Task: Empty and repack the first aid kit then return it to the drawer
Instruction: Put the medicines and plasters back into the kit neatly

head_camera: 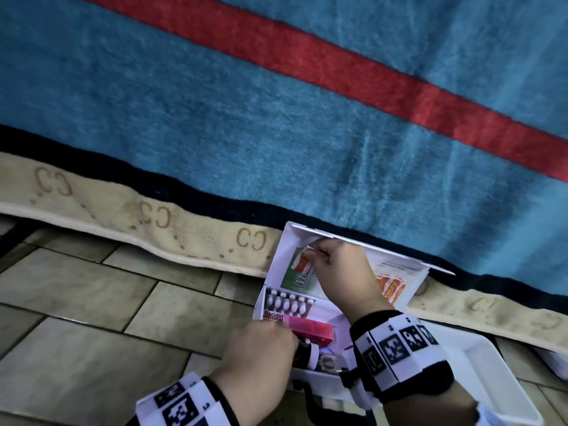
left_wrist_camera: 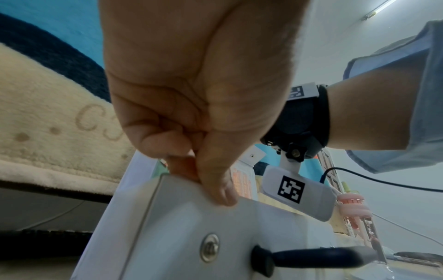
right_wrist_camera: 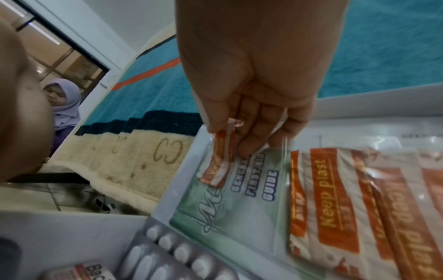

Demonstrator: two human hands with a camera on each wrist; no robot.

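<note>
My left hand (head_camera: 261, 342) holds the near front wall of the first aid kit (left_wrist_camera: 191, 217), thumb curled over its rim, steadying it on the tiled floor (head_camera: 92, 302). Inside lie a pink box (head_camera: 310, 329), a tube marked Bacidin (head_camera: 273, 315) and a blister strip of white tablets (head_camera: 289, 302). Further in, my right hand (head_camera: 338, 265) has its grip pinched on a small orange plaster strip (right_wrist_camera: 219, 161) at the clear lid pocket, over the first aid guide (right_wrist_camera: 239, 199) and the Keep plast packets (right_wrist_camera: 335, 199). I judge repacking well along; closing the lid and returning it to the drawer remain. A white tray (head_camera: 479, 364) sits right, the blue blanket (head_camera: 276, 118) hangs beyond.
</note>
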